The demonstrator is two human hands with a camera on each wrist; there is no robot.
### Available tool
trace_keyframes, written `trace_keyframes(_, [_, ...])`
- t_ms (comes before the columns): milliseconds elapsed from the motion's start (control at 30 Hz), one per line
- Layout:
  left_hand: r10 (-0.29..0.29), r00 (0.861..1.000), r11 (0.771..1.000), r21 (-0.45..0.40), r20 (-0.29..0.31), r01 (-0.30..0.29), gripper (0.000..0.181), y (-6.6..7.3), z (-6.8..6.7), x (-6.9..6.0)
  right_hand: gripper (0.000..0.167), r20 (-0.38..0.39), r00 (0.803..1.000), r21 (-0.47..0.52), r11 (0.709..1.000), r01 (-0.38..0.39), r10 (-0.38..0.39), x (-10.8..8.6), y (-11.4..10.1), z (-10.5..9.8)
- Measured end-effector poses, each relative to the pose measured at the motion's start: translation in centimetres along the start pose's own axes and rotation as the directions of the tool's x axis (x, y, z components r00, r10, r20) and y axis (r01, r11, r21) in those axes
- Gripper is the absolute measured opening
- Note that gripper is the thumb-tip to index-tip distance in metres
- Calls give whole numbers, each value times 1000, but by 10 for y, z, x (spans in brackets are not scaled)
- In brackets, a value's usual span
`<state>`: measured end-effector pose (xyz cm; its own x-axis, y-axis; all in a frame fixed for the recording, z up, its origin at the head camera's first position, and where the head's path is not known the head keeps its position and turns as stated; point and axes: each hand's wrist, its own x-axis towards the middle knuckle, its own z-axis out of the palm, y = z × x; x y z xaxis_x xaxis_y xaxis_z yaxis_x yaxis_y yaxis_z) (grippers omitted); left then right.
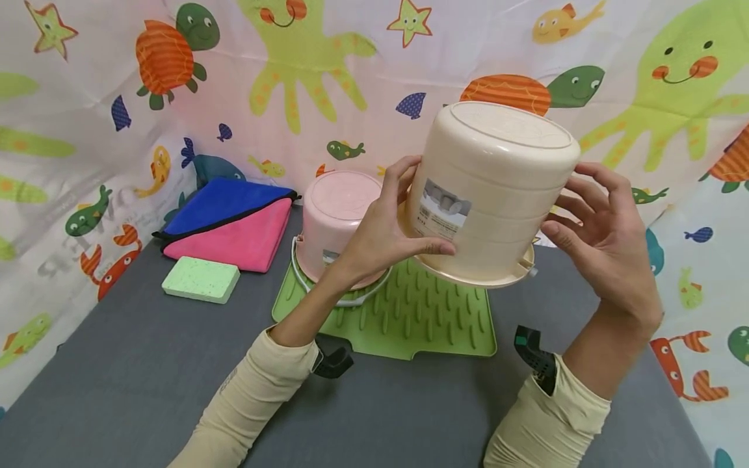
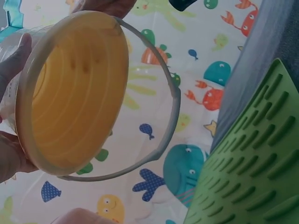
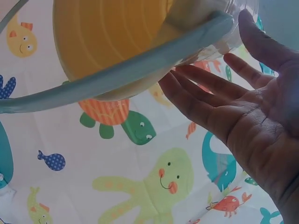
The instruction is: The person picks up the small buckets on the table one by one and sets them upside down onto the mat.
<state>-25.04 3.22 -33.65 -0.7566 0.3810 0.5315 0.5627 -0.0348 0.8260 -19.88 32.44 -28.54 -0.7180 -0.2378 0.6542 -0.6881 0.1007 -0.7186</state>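
A cream bucket (image 1: 497,195) is held upside down and tilted above the green mat. My left hand (image 1: 380,227) grips its left side, thumb across the front by a printed label (image 1: 441,208), fingers behind. At the opposite side, my right hand (image 1: 608,240) holds the bucket with thumb and fingertips, the palm apart from it. The left wrist view looks into the bucket's hollow inside (image 2: 84,93), and its grey handle (image 2: 175,112) hangs loose. Upside down on the mat stands a pink bucket (image 1: 342,201) with its handle lowered, partly hidden behind my left hand.
The green ribbed mat (image 1: 409,325) lies on a grey-covered table (image 1: 409,416). To the left are a light green sponge (image 1: 201,279) and a folded blue and pink cloth (image 1: 234,224). A curtain (image 1: 374,78) printed with sea animals hangs behind.
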Motion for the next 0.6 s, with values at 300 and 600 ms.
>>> trace_keyframes(300, [75, 995, 992, 109, -63, -68, 116, 0, 0, 1, 96, -38, 991, 45, 991, -127, 129, 8, -3, 17])
trace_keyframes(600, [218, 966, 973, 112, -138, -203, 82, 0, 0, 5, 101, -9, 994, 86, 991, -106, 108, 10, 4, 17])
